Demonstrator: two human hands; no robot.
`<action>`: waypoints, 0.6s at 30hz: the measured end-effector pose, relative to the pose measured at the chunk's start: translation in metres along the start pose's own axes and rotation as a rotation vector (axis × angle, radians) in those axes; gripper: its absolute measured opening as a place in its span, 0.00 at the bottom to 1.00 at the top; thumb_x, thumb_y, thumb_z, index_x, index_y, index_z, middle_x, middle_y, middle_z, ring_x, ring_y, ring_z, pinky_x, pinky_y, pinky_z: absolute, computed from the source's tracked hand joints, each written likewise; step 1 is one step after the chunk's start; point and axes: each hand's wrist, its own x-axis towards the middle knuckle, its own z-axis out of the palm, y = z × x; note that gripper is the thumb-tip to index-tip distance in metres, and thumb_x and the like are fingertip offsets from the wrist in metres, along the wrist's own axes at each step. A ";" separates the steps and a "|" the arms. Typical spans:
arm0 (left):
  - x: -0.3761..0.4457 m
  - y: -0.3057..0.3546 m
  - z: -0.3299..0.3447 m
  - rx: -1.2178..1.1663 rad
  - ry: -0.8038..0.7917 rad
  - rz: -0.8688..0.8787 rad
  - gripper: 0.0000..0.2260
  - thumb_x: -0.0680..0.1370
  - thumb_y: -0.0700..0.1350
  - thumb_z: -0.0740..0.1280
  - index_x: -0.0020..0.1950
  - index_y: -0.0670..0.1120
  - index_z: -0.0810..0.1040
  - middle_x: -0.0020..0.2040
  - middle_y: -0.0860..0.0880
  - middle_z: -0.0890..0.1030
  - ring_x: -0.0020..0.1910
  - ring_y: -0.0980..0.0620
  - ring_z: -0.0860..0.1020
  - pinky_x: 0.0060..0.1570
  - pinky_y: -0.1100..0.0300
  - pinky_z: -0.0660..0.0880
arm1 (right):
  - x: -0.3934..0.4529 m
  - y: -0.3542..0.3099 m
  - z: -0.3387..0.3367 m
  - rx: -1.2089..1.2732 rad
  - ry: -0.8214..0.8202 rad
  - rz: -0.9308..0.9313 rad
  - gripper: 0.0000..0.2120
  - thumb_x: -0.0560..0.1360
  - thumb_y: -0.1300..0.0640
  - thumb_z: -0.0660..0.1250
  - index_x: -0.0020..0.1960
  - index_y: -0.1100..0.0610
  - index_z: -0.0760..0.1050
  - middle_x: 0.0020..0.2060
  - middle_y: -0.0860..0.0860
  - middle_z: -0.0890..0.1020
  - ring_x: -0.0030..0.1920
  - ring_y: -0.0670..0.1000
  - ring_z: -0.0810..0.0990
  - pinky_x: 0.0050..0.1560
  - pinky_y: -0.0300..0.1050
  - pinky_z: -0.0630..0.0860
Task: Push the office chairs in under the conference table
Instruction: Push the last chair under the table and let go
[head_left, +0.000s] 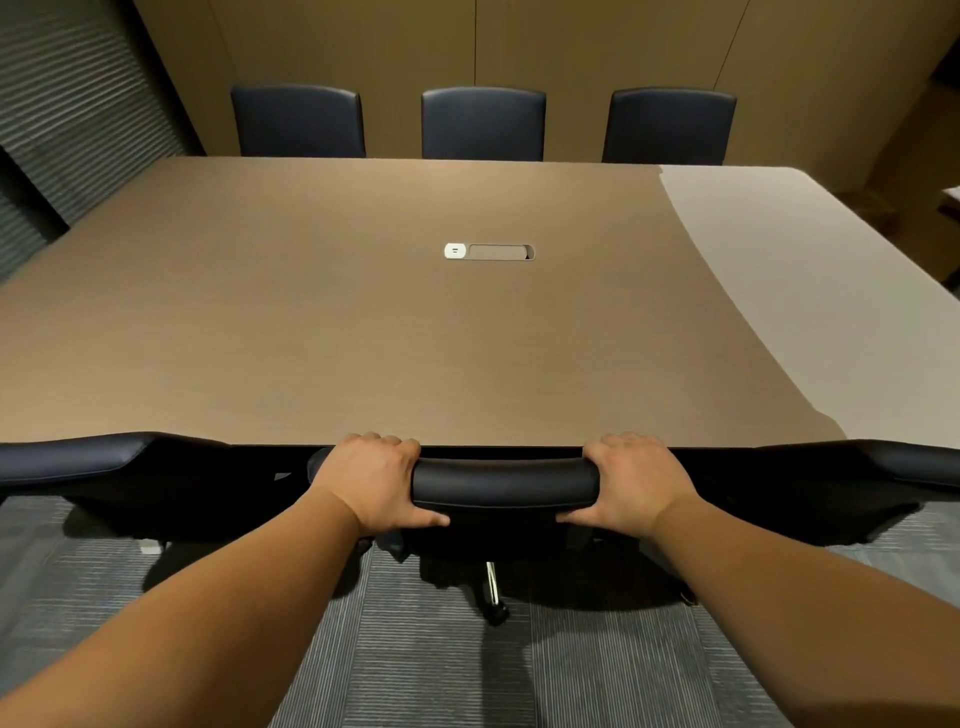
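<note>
A dark office chair (506, 483) stands right in front of me, its padded top edge close against the near edge of the brown conference table (363, 338). My left hand (374, 480) grips the left end of the chair's top edge, fingers over the far side and thumb underneath. My right hand (631, 480) grips the right end the same way. The seat is hidden below the backrest; a chrome leg with a castor (493, 592) shows on the carpet.
Neighbouring chairs stand at the near edge on the left (78, 460) and right (904, 457). Three dark chairs (483, 124) line the far side. A cable outlet (488, 252) sits mid-table. A pale table section (805, 260) lies right. Striped grey carpet (415, 665) is underfoot.
</note>
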 end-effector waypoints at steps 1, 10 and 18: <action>0.002 -0.003 0.000 -0.004 -0.001 -0.006 0.42 0.59 0.86 0.50 0.52 0.54 0.72 0.46 0.52 0.79 0.46 0.48 0.78 0.45 0.52 0.70 | 0.004 0.000 -0.001 -0.002 -0.002 0.000 0.36 0.58 0.14 0.56 0.49 0.42 0.67 0.44 0.45 0.76 0.47 0.52 0.77 0.51 0.50 0.73; 0.024 -0.020 0.001 0.008 -0.026 0.007 0.38 0.60 0.86 0.50 0.49 0.54 0.67 0.46 0.53 0.78 0.46 0.48 0.77 0.44 0.53 0.68 | 0.032 0.003 -0.004 -0.023 -0.012 0.001 0.36 0.59 0.15 0.57 0.49 0.44 0.69 0.46 0.47 0.77 0.50 0.53 0.77 0.53 0.50 0.72; 0.030 -0.023 0.003 0.035 -0.039 0.013 0.39 0.61 0.86 0.50 0.52 0.54 0.70 0.48 0.53 0.79 0.48 0.48 0.78 0.48 0.52 0.71 | 0.037 0.003 -0.006 -0.020 -0.039 0.005 0.36 0.59 0.15 0.57 0.49 0.44 0.67 0.48 0.48 0.78 0.51 0.54 0.77 0.56 0.52 0.73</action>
